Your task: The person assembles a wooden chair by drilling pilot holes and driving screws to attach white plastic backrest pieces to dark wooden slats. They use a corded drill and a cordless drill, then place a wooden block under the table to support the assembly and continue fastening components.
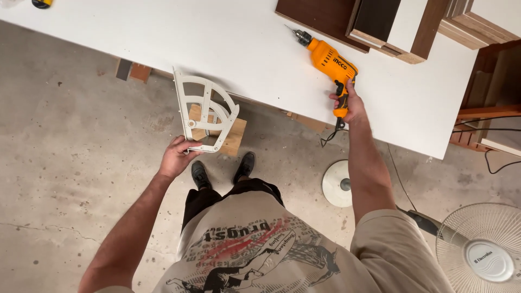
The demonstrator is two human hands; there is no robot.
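Fingers of the right hand (351, 106) wrap the orange drill (330, 62) — left hand (176, 157) apparently grips a white bracket (205, 111).

Glossy orange plastic drill (328, 59); matt white tabletop (239, 49)

Orange drill (327, 58) in right hand (350, 106), white bracket (204, 111) (fan-shaped) in left hand (176, 157).
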